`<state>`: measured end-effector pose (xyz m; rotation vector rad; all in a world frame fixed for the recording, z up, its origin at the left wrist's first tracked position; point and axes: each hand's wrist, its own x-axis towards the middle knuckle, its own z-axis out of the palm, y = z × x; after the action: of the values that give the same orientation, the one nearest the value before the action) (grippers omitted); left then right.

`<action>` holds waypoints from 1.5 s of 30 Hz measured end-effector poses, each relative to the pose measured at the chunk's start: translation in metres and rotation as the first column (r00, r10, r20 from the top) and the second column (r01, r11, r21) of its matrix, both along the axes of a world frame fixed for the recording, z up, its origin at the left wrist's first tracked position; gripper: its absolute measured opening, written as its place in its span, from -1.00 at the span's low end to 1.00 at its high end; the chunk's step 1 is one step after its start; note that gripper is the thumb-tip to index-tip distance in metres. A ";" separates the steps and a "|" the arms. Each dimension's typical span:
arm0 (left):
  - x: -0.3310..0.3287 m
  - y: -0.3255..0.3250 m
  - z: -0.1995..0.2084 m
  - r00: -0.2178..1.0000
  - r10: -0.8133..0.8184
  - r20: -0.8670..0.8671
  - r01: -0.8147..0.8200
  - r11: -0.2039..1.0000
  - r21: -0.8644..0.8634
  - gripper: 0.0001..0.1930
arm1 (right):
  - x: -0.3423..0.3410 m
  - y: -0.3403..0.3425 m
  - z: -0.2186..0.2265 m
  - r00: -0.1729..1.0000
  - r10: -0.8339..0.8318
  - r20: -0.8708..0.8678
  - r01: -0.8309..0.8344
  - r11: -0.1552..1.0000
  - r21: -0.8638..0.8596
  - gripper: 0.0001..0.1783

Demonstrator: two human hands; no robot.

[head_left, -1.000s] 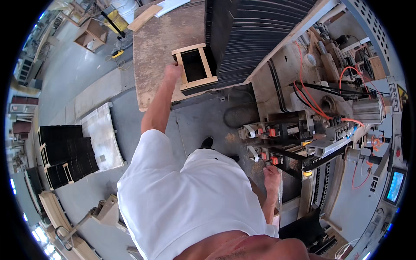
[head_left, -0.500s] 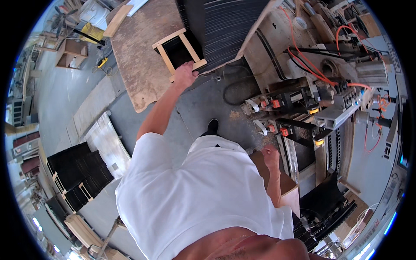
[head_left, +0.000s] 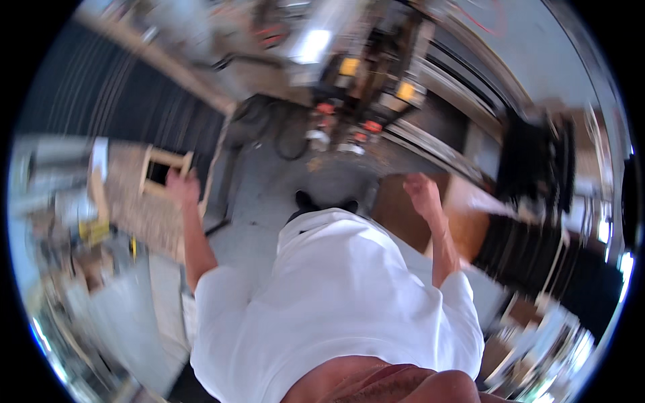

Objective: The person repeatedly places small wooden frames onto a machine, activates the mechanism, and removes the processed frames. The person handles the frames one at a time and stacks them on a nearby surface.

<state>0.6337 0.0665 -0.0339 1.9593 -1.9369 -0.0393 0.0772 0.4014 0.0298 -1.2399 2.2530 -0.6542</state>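
A small pale wooden frame lies at the left on a worn brown board, its opening showing dark. My left hand overlaps the frame's near right corner. Blur smears its fingers, so whether they touch or grip the wood cannot be made out. Out to the right, my right hand hangs in front of a brown box-like piece. Its fingers are curled in, and I see nothing in them.
Dark ribbed strips cover a surface at the far left. Ahead stands a machine with orange and yellow clamp-like parts. More black strips lie in a stack at the right. Grey floor surrounds my shoes.
My view and body have turned right, so the frame and board now appear farther left and the machine ahead. My left arm is less stretched out. Both of my shoes now show.
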 end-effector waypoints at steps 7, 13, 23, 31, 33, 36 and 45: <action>-0.135 0.093 -0.030 0.902 -0.238 -0.361 0.213 0.971 -0.109 -0.69 | -0.103 0.122 0.178 0.684 -0.437 -0.584 0.188 0.880 -0.437 -0.73; -0.305 0.167 -0.054 0.453 -0.290 -0.843 0.596 0.802 0.044 -0.76 | -0.155 0.270 0.244 0.138 -0.482 -0.865 0.589 0.742 -0.319 -0.68; -0.517 0.082 0.071 0.176 -0.230 -0.957 0.769 0.639 -0.012 -0.77 | -0.150 0.337 0.224 0.274 -0.797 -0.539 0.762 0.522 -0.384 -0.76; -0.685 -0.088 0.080 0.090 0.183 -0.979 0.772 0.608 0.185 -0.48 | -0.117 0.233 0.244 0.308 -0.809 -0.501 0.628 0.569 -0.531 -0.82; -0.722 -0.125 0.073 0.150 0.239 -0.959 0.755 0.599 0.267 -0.43 | -0.107 0.189 0.250 0.421 -0.790 -0.446 0.599 0.612 -0.517 -0.85; -0.775 -0.192 0.038 0.053 0.345 -0.937 0.721 0.637 0.275 -0.36 | -0.106 0.134 0.238 0.580 -0.717 -0.386 0.503 0.688 -0.522 -0.81; -0.812 -0.214 0.046 -0.197 0.491 -0.849 0.628 0.728 0.275 -0.62 | -0.131 -0.010 0.200 0.795 -0.475 -0.377 0.352 0.868 -0.350 -0.84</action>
<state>-0.1788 -0.1471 0.0120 0.9609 -0.6434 -2.0668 -0.0540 0.3910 0.2302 -1.0951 2.9661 -0.9302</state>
